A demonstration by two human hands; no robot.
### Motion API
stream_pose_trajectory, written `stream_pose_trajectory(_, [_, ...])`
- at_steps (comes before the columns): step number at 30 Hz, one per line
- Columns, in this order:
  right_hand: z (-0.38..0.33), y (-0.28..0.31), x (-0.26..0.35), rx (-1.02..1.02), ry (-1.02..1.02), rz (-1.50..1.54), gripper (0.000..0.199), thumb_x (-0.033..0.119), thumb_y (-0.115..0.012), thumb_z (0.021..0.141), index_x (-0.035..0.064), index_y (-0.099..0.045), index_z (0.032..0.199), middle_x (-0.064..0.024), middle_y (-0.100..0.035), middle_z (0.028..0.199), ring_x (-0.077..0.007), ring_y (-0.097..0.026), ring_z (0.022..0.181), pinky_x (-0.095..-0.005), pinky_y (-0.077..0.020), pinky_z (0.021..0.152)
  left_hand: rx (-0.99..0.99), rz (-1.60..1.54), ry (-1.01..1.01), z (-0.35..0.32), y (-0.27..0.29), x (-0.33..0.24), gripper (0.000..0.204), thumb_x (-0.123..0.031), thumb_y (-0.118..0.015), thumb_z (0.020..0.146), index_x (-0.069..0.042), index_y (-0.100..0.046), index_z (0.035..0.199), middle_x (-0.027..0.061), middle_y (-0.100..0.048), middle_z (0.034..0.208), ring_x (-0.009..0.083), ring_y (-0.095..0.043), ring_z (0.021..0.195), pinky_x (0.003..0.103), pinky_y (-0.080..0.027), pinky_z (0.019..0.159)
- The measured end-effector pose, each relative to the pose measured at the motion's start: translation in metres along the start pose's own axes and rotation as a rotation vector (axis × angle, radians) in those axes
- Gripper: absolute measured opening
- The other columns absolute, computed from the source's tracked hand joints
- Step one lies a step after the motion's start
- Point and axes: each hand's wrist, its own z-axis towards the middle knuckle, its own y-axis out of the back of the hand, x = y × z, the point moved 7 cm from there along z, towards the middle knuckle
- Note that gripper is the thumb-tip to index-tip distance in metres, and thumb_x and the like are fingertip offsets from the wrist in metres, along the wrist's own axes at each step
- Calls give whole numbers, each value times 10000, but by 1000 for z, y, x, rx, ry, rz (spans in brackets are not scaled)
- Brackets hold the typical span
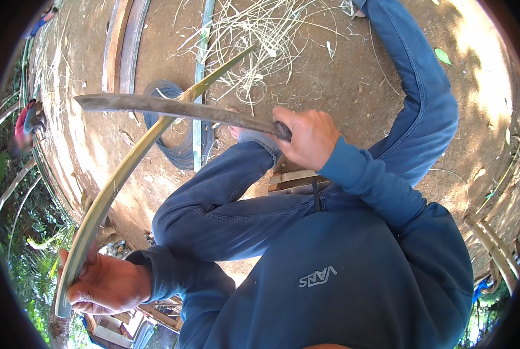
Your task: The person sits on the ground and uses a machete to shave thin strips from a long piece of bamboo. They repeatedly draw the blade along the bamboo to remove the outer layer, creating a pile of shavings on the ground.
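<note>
The left hand [106, 285] is closed around the near end of a long bamboo strip [126, 168]; the fingers wrap the strip fully, so this grip is tight with nothing else in it. The strip is pale green-yellow and curved; it runs from the lower left of the view up and to the right, and its far tip lies near a heap of thin bamboo shavings [266, 35] on the ground.

The right hand [306, 136] is closed firmly on the handle of a long knife [173, 107]; the handle is almost hidden inside the fist. The dark blade goes out to the left from this hand and crosses the bamboo strip at about its upper third; the blade seems to touch the strip there.

The person wears blue jeans [225, 203] and a blue sweatshirt [353, 273]; the bent knee is between the two hands. Behind the strip, a coil of dark wire [178, 154] lies on the bare earth ground [341, 75]; a narrow green lath [200, 64] lies over this coil; two wooden boards [125, 41] lie further left.
</note>
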Motion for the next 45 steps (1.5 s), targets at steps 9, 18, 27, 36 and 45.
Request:
stream_pose_trajectory(9, [82, -51, -162, -11, -339, -225, 171, 189, -618, 783, 82, -631, 916, -169, -657, 858, -346, -643, 818, -452, -507, 751, -18, 28, 49, 19, 0, 17, 256, -197, -506, 937, 47, -552, 998, 258, -613, 1014, 356, -616, 997, 469, -608, 722])
stream_pose_trajectory(18, [98, -100, -264, 275, -667, 375, 246, 244, -645, 787, 13, -566, 760, -121, -575, 633, -220, -558, 471, -386, -465, 436, -73, 63, 264, 73, 1, 75, 282, -153, -490, 949, 87, -444, 1090, 313, -568, 1077, 379, -600, 1004, 465, -533, 877])
stream_pose_trajectory(27, [-4, -75, -121, 321, -749, 1182, 236, 289, -637, 840, 124, -469, 825, 30, -456, 579, -108, -445, 435, -286, -407, 403, -64, -335, 466, 125, -34, 131, 246, -227, -472, 957, -13, -433, 1073, 214, -513, 1140, 389, -531, 1090, 514, -446, 949])
stream_pose_trajectory(36, [-65, -35, -18, 282, -508, 1178, 221, 212, -643, 845, 94, -457, 821, 24, -459, 578, -107, -464, 414, -304, -415, 395, -1, -418, 387, 143, -84, 98, 329, -314, -465, 958, 1, -506, 1044, 137, -597, 942, 252, -612, 892, 397, -496, 835])
stream_pose_trajectory(45, [-38, 19, 40, -278, 90, 332, 250, 215, -677, 815, 30, -532, 730, -27, -449, 523, -98, -373, 461, -297, -339, 447, 146, -622, 259, 88, -85, 43, 396, -409, -394, 975, -45, -533, 902, 66, -519, 763, 195, -520, 751, 436, -430, 894])
